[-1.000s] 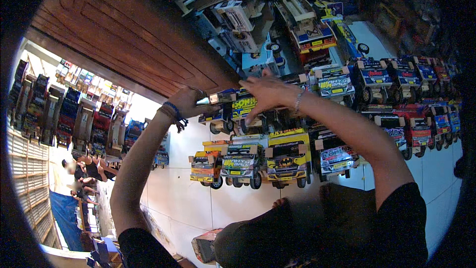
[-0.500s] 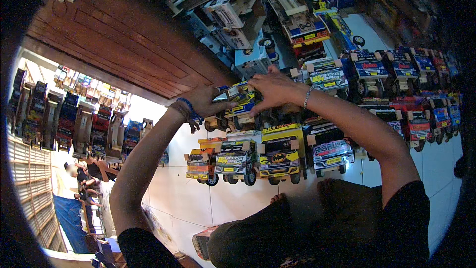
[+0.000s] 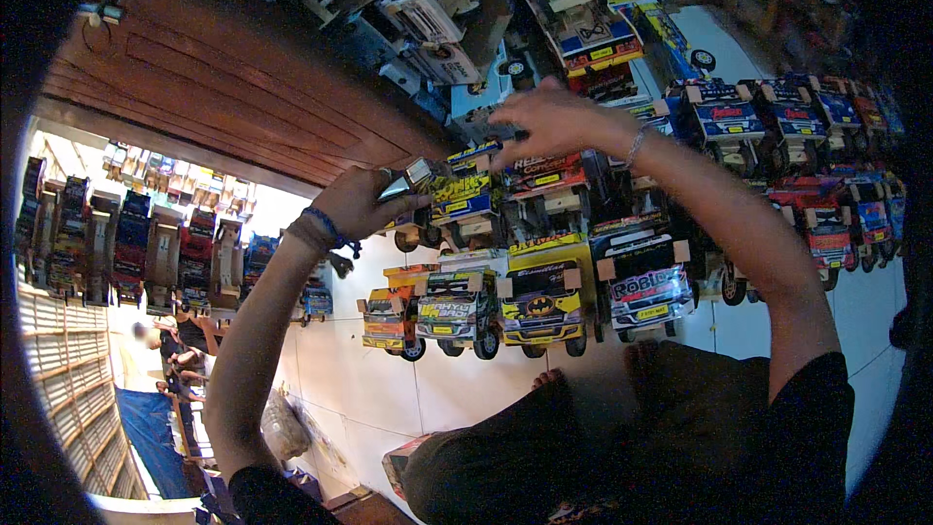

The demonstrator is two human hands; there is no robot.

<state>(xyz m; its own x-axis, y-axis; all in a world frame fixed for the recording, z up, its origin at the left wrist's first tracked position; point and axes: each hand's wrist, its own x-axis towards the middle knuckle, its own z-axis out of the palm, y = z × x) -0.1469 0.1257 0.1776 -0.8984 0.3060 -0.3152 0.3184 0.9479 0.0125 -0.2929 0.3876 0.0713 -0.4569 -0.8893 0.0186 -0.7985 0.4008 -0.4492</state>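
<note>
In my left hand (image 3: 355,202) is a shiny silver metal tool (image 3: 414,175); its exact kind is hard to make out. The hand closes around it at the left side of a toy truck with a blue and yellow front (image 3: 463,194). My right hand (image 3: 559,122) hovers above and right of that truck, fingers apart, with nothing visible in them. Beside the truck stands a red-fronted toy truck (image 3: 544,173). In the row nearer me are an orange toy truck (image 3: 389,316), a green and white one (image 3: 457,311), a yellow and black one (image 3: 540,306) and a blue-white one (image 3: 643,287).
More toy trucks (image 3: 724,117) stand in rows to the right, and several are piled at the back. A brown wooden door (image 3: 243,87) is at upper left. Beyond the doorway stand further toy trucks (image 3: 131,243), with people (image 3: 185,340) farther out. White floor tiles (image 3: 428,389) lie before me.
My right hand has lifted away from the blue and yellow truck, up and to the right. My left hand has drawn left and slightly down with the silver tool, uncovering the truck's front.
</note>
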